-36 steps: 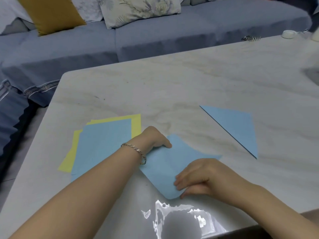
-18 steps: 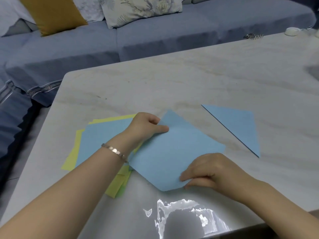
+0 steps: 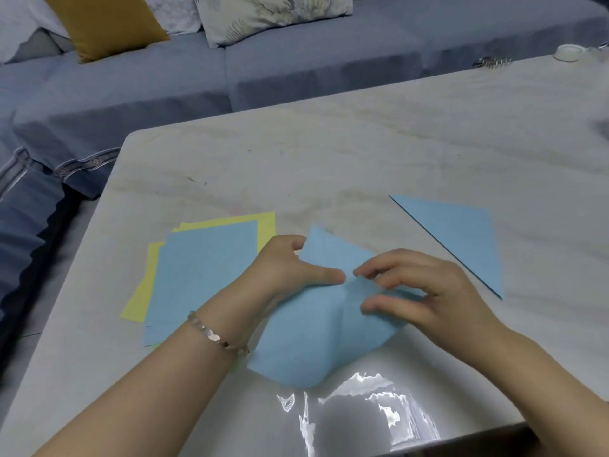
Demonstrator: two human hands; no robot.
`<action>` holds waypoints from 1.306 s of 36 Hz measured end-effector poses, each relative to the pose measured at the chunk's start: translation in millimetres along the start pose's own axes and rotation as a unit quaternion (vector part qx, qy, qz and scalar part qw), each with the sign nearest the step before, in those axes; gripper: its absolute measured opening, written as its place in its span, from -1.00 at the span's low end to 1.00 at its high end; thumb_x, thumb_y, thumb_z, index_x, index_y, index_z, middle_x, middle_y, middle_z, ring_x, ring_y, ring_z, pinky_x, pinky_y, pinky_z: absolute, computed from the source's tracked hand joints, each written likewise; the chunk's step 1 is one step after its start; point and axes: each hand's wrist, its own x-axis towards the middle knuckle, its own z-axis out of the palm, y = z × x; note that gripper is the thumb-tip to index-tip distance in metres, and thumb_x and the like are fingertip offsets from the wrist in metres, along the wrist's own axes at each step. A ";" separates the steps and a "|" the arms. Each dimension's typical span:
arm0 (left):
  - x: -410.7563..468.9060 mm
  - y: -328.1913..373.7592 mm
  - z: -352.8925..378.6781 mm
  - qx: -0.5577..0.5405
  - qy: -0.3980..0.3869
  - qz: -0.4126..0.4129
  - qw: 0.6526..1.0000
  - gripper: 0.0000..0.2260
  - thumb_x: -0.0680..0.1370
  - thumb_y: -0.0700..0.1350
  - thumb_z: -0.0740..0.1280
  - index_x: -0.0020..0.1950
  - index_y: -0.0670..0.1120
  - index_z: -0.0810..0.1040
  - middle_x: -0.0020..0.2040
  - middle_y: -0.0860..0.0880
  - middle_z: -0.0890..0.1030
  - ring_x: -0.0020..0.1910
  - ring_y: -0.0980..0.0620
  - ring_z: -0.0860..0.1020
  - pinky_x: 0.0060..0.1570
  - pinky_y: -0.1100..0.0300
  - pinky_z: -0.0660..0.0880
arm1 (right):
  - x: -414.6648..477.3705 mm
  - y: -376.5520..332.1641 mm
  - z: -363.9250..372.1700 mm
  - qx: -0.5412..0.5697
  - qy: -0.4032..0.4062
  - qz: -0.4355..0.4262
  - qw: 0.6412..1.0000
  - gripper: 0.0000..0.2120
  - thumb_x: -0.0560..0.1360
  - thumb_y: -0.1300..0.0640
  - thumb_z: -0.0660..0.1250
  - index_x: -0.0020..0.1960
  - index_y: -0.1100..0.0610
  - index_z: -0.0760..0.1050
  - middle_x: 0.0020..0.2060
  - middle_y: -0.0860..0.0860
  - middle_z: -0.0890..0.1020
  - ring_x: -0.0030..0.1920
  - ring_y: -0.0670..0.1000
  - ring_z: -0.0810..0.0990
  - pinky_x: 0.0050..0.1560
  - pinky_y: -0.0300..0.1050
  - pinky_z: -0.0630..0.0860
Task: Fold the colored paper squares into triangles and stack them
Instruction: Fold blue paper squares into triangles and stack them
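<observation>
Both grips clamp the blue sheet (image 3: 309, 341): our left hand (image 3: 290, 268) pinches its far corner, our right hand (image 3: 428, 291) the flap curled over from the right. The sheet lies on the near bench (image 3: 329, 159), between the unfolded pile (image 3: 204, 275) at left and one finished triangle (image 3: 461, 239) at right. We should match corners exactly before pressing the crease.

Three on the table (image 3: 362, 153) are blue: one bent sheet (image 3: 306, 344) gripped by two hands, the left hand (image 3: 283, 268) and the right hand (image 3: 435, 291), one folded triangle (image 3: 461, 239) right of that sheet, and one flat square (image 3: 204, 278) left of it. At least two yellow sheets (image 3: 266, 229) peek from under the square.
</observation>
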 end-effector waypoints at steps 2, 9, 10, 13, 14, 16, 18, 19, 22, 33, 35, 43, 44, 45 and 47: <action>1.6 1.6 -2.4 -0.002 -0.007 -0.026 1.000 -0.65 0.22 -0.17 0.60 -0.05 -0.06 0.62 -0.18 -0.03 0.68 -0.23 0.00 0.65 -0.18 0.10 0.60 | -2.6 -1.8 -1.3 -0.012 -0.035 -0.020 0.999 -0.84 0.36 -0.09 0.38 -0.21 -0.02 0.51 -0.08 -0.22 0.63 -0.04 -0.26 0.56 -0.01 -0.41 0.40; 5.4 7.7 -5.6 0.093 0.046 0.076 0.992 -0.73 0.27 -0.20 0.56 -0.15 0.02 0.56 -0.21 0.09 0.62 -0.30 0.16 0.58 -0.36 0.29 0.48 | -9.9 -12.7 3.5 -0.101 -0.201 -0.102 0.969 -0.77 0.59 -0.16 -0.02 -0.02 -0.08 0.34 -0.02 -0.06 0.66 0.00 -0.04 0.63 -0.06 -0.14 0.53; 5.8 7.7 -6.0 0.114 0.049 0.095 0.988 -0.75 0.28 -0.19 0.55 -0.20 0.03 0.54 -0.24 0.12 0.61 -0.32 0.18 0.56 -0.38 0.31 0.46 | -10.9 -13.9 5.2 -0.111 -0.221 -0.101 0.964 -0.72 0.60 -0.18 -0.07 -0.01 -0.07 0.34 -0.06 -0.01 0.67 -0.04 0.04 0.64 -0.12 -0.06 0.56; 5.9 5.4 -5.3 0.154 0.052 0.135 0.977 -0.78 0.30 -0.17 0.53 -0.29 0.05 0.51 -0.34 0.19 0.57 -0.39 0.28 0.52 -0.45 0.40 0.41 | -12.8 -14.0 8.5 -0.128 -0.266 -0.082 0.952 -0.63 0.56 -0.26 -0.21 -0.08 -0.08 0.27 -0.11 0.08 0.65 -0.08 0.14 0.62 -0.18 0.05 0.57; 6.0 3.9 -4.5 0.161 0.055 0.140 0.975 -0.79 0.31 -0.16 0.53 -0.28 0.04 0.52 -0.34 0.19 0.57 -0.40 0.30 0.51 -0.47 0.42 0.39 | -12.5 -13.6 8.7 -0.134 -0.276 -0.079 0.948 -0.61 0.55 -0.27 -0.23 -0.10 -0.08 0.25 -0.13 0.09 0.65 -0.09 0.15 0.62 -0.18 0.07 0.57; 6.7 0.2 -3.3 0.168 0.063 0.141 0.974 -0.83 0.32 -0.14 0.52 -0.24 0.02 0.54 -0.31 0.17 0.57 -0.37 0.28 0.51 -0.47 0.43 0.38 | -11.8 -12.4 8.3 -0.154 -0.270 -0.089 0.946 -0.60 0.57 -0.24 -0.20 -0.13 -0.05 0.29 -0.22 0.08 0.65 -0.17 0.14 0.63 -0.27 0.02 0.58; 6.7 -3.2 -1.6 0.164 0.062 0.139 0.975 -0.82 0.33 -0.14 0.52 -0.24 0.04 0.54 -0.29 0.18 0.58 -0.34 0.25 0.53 -0.44 0.42 0.40 | -12.0 -10.1 7.6 -0.179 -0.244 -0.111 0.947 -0.57 0.60 -0.18 -0.14 -0.13 0.01 0.40 -0.34 0.04 0.63 -0.31 0.09 0.61 -0.40 -0.06 0.55; 6.6 -4.7 -0.5 0.160 0.055 0.141 0.975 -0.81 0.32 -0.15 0.52 -0.24 0.05 0.54 -0.29 0.18 0.58 -0.33 0.24 0.54 -0.42 0.40 0.42 | -12.8 -8.0 7.1 -0.185 -0.227 -0.116 0.949 -0.59 0.60 -0.17 -0.11 -0.12 0.00 0.41 -0.39 0.01 0.60 -0.38 0.07 0.58 -0.43 -0.09 0.52; 1.3 -5.3 4.1 0.133 0.027 0.156 0.978 -0.78 0.33 -0.18 0.52 -0.29 0.08 0.53 -0.35 0.22 0.57 -0.39 0.32 0.52 -0.39 0.39 0.44 | -12.6 -5.3 4.3 -0.177 -0.146 -0.109 0.967 -0.76 0.59 -0.17 0.03 -0.08 -0.10 0.39 -0.45 -0.07 0.56 -0.45 -0.03 0.50 -0.40 -0.15 0.44; -16.1 2.7 14.0 0.060 -0.131 0.122 0.982 -0.82 0.55 -0.20 0.29 -0.13 -0.32 0.54 -0.27 -0.05 0.55 -0.33 0.10 0.46 -0.34 0.27 0.37 | 17.7 -8.3 -1.1 -0.056 0.057 0.154 0.985 -0.84 0.35 0.06 0.45 -0.34 -0.12 0.51 -0.04 -0.32 0.52 0.00 -0.43 0.43 -0.04 -0.60 0.24; -17.9 2.3 13.7 0.046 -0.141 0.099 0.984 -0.79 0.57 -0.14 0.26 -0.11 -0.29 0.56 -0.26 -0.04 0.57 -0.33 0.10 0.48 -0.33 0.28 0.38 | 17.7 -10.6 -0.5 -0.032 0.051 0.178 0.982 -0.86 0.35 0.06 0.46 -0.34 -0.09 0.54 -0.24 -0.26 0.62 -0.11 -0.32 0.51 -0.15 -0.53 0.32; -22.0 -1.7 18.0 -0.028 -0.008 0.101 0.994 -0.93 0.47 -0.11 0.40 -0.13 -0.10 0.63 -0.21 -0.07 0.67 -0.26 0.06 0.61 -0.16 0.17 0.54 | 11.5 -8.2 6.7 -0.004 0.089 0.198 0.976 -0.82 0.29 0.11 0.50 -0.38 -0.08 0.52 -0.34 -0.25 0.61 -0.27 -0.24 0.56 -0.24 -0.47 0.38; -22.6 -2.7 19.9 -0.025 0.014 0.121 0.992 -0.94 0.44 -0.19 0.44 -0.16 -0.04 0.61 -0.26 -0.02 0.65 -0.32 0.12 0.59 -0.21 0.24 0.54 | 11.1 -7.9 7.9 -0.002 0.096 0.198 0.976 -0.81 0.28 0.12 0.50 -0.36 -0.09 0.52 -0.33 -0.25 0.61 -0.28 -0.23 0.55 -0.25 -0.47 0.39; -23.2 -4.0 22.0 -0.022 0.035 0.139 0.989 -0.86 0.41 -0.23 0.46 -0.18 0.01 0.59 -0.33 0.05 0.62 -0.40 0.19 0.55 -0.27 0.30 0.51 | 10.6 -7.9 9.0 0.004 0.103 0.199 0.975 -0.80 0.28 0.13 0.51 -0.33 -0.09 0.51 -0.33 -0.24 0.61 -0.29 -0.23 0.55 -0.24 -0.47 0.39; -24.1 -7.7 25.3 -0.019 0.069 0.167 0.983 -0.77 0.39 -0.25 0.46 -0.19 0.08 0.56 -0.45 0.16 0.55 -0.49 0.28 0.47 -0.34 0.41 0.44 | 9.2 -8.1 10.7 0.025 0.115 0.203 0.972 -0.77 0.29 0.17 0.51 -0.25 -0.10 0.51 -0.36 -0.23 0.60 -0.31 -0.22 0.54 -0.23 -0.47 0.39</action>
